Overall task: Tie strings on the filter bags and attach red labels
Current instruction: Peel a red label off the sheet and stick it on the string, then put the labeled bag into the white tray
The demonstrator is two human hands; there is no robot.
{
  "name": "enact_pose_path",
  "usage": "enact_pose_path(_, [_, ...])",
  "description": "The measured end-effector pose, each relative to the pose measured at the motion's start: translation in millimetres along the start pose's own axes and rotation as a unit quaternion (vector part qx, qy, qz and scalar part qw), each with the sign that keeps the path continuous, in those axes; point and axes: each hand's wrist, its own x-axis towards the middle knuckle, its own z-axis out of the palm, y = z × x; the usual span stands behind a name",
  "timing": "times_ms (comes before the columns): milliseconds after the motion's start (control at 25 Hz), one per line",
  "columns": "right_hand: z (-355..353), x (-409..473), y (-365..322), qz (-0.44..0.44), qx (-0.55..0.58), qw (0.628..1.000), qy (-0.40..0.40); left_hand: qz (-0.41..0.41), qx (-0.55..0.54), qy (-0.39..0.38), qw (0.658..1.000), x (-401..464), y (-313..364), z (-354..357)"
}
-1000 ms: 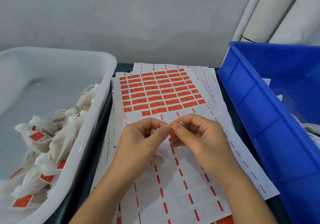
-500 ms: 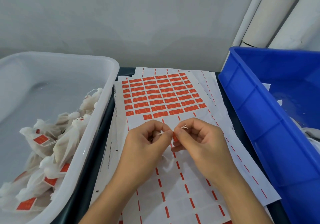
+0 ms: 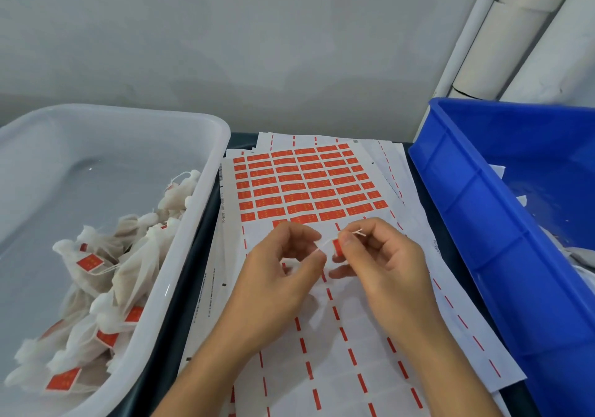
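Pinching a small red label (image 3: 337,246) between thumb and forefinger, the right hand (image 3: 383,262) sits just right of the frame's centre, its grip pressed tight on the label with a short end of white string (image 3: 323,245) sticking up past the fingertips. From the label the string runs leftward to the left hand (image 3: 283,275), whose thumb and curled forefinger nip it close beside the label. Whether a filter bag hangs under the left palm cannot be told; only a pale blur shows beneath the two hands.

Both hands hover over a stack of label sheets (image 3: 322,336) lying on the dark desk (image 3: 199,255) in the middle of the frame. The top sheet's upper part carries rows of unpeeled red labels (image 3: 306,188), while its lower part shows bare backing with red dashes.

At the left of the frame a white tub (image 3: 206,172) holds a heap of finished filter bags (image 3: 112,271), tied and tagged red. At the right a blue crate (image 3: 483,223) stands beside the sheets, with pale pieces showing inside at the right edge. White tubes (image 3: 515,30) lean against the grey wall in the upper right.
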Motion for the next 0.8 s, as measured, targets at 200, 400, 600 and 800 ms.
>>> enact_pose_path(200, [-1.9,0.2,1.9,0.011,-0.018,0.999,0.042,-0.014,0.139,-0.004,0.99,0.6,-7.5,-10.0])
enact_pose_path(400, [11.7,-2.0,2.5,-0.019,-0.091,0.995,-0.028,0.026,0.065,0.099,0.993,2.5,2.1,-12.8])
enact_pose_path(600, [19.1,0.5,-29.5,-0.085,-0.085,0.99,-0.07,0.072,-0.026,0.171,0.982,-13.5,32.1,-11.3])
enact_pose_path(800, [48.1,10.5,-108.7,-0.198,-0.052,0.971,-0.124,0.229,0.098,0.294,0.923,-58.5,84.4,-48.2])
